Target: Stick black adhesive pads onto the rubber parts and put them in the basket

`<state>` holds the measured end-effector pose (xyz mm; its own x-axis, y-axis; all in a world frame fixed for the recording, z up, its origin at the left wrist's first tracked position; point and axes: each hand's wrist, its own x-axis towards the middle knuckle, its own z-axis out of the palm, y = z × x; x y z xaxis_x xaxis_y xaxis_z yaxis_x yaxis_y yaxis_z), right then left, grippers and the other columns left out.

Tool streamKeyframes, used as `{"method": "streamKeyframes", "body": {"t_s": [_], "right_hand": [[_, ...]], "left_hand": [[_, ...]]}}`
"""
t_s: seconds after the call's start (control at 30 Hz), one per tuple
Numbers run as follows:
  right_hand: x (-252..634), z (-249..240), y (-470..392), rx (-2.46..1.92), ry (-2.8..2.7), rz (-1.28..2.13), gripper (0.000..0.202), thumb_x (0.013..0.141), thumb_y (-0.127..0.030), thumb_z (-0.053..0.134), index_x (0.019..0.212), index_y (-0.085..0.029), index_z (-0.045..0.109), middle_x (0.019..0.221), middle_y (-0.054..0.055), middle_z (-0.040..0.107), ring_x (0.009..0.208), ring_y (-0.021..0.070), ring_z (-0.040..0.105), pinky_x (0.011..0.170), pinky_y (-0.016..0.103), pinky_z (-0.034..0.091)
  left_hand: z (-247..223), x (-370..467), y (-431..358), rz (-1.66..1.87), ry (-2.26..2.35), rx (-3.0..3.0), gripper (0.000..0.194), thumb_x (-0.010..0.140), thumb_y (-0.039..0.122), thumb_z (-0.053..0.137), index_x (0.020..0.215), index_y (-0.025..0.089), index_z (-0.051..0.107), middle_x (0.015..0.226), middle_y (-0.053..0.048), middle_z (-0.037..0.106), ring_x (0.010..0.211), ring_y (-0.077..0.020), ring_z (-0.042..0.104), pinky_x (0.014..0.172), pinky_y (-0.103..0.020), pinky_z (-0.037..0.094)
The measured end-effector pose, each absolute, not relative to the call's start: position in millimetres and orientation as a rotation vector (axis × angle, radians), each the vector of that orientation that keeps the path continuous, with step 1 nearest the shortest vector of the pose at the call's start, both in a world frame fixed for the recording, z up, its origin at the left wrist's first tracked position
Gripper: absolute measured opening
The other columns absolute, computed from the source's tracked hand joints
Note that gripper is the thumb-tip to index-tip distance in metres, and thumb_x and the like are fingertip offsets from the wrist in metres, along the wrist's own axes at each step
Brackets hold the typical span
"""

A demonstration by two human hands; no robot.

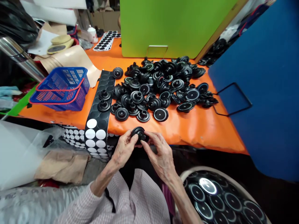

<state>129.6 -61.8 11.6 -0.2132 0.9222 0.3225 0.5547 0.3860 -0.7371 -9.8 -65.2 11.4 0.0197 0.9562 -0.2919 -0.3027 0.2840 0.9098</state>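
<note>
Both hands are at the table's front edge, gripping one black round stepped disc part [138, 131] with a short stem. My left hand [123, 148] pinches its left side between thumb and fingers. On its right side, the thumb and fingers of my right hand [161, 152] close around the stem. Just beyond lies a heap of similar black disc parts [154, 84], some stem up and others with ringed faces showing. A black strip of round stickers [100, 115] runs over the edge at left, with white circles at its near end. Two disc parts rest on the strip.
At left stands a blue basket [60, 96] with red handles, beside brown paper [77, 60]. A green board [170, 28] rises behind the heap, and a blue board [261, 93] borders the right. Below right, a round tub [184, 174] holds several discs.
</note>
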Motion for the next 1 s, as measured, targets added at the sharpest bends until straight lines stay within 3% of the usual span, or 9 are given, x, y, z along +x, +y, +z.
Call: {"method": "streamKeyframes", "body": {"t_s": [0.17, 0.3, 0.4, 0.5, 0.8, 1.0], "right_hand": [[126, 8, -67, -1.263, -1.877, 0.641, 0.035, 0.091, -0.023, 0.051, 0.125, -0.027, 0.055, 0.107, 0.007, 0.057, 0.085, 0.0168, 0.063, 0.077, 0.034, 0.057], [127, 11, -68, -1.404, -1.635, 0.892, 0.046, 0.088, -0.038, 0.055, 0.132, -0.026, 0.05, 0.116, 0.009, 0.058, 0.099, 0.0212, 0.061, 0.09, 0.043, 0.052], [124, 13, -65, -1.42, -1.366, 1.224, 0.048, 0.084, -0.049, 0.058, 0.124, -0.022, 0.056, 0.116, 0.009, 0.063, 0.104, 0.0235, 0.061, 0.092, 0.042, 0.05], [118, 17, -63, -1.304, -1.184, 1.47, 0.042, 0.081, -0.049, 0.062, 0.112, -0.022, 0.06, 0.109, 0.006, 0.068, 0.102, 0.0216, 0.063, 0.09, 0.036, 0.05], [112, 6, -53, -1.317, -1.2, 1.368, 0.038, 0.08, -0.051, 0.062, 0.102, -0.02, 0.057, 0.096, 0.005, 0.065, 0.088, 0.0196, 0.061, 0.079, 0.032, 0.053], [111, 20, -12, -1.303, -1.32, 1.239, 0.046, 0.087, -0.057, 0.048, 0.116, -0.022, 0.057, 0.115, 0.008, 0.065, 0.1, 0.0211, 0.063, 0.089, 0.036, 0.051]], "left_hand": [[12, -13, -65, 1.115, 1.129, 0.768, 0.042, 0.076, 0.036, 0.072, 0.11, 0.014, 0.063, 0.11, -0.008, 0.068, 0.104, -0.0217, 0.062, 0.092, -0.033, 0.051], [17, -16, -64, 1.102, 1.057, 0.679, 0.041, 0.074, 0.034, 0.073, 0.108, 0.013, 0.062, 0.109, -0.01, 0.066, 0.102, -0.0233, 0.063, 0.081, -0.033, 0.055], [20, -18, -65, 1.105, 0.997, 0.682, 0.042, 0.076, 0.032, 0.072, 0.111, 0.013, 0.06, 0.112, -0.011, 0.065, 0.101, -0.0231, 0.063, 0.08, -0.033, 0.056], [21, -19, -65, 1.113, 0.973, 0.707, 0.042, 0.076, 0.031, 0.072, 0.112, 0.013, 0.059, 0.111, -0.01, 0.066, 0.099, -0.0208, 0.063, 0.083, -0.031, 0.055], [27, -16, -59, 1.153, 1.059, 0.869, 0.033, 0.083, 0.035, 0.064, 0.108, 0.013, 0.06, 0.104, -0.009, 0.068, 0.085, -0.0167, 0.065, 0.081, -0.029, 0.053], [50, -25, -8, 1.136, 1.145, 1.034, 0.041, 0.079, 0.037, 0.067, 0.112, 0.015, 0.057, 0.106, -0.009, 0.068, 0.097, -0.0185, 0.064, 0.086, -0.029, 0.051]]}}
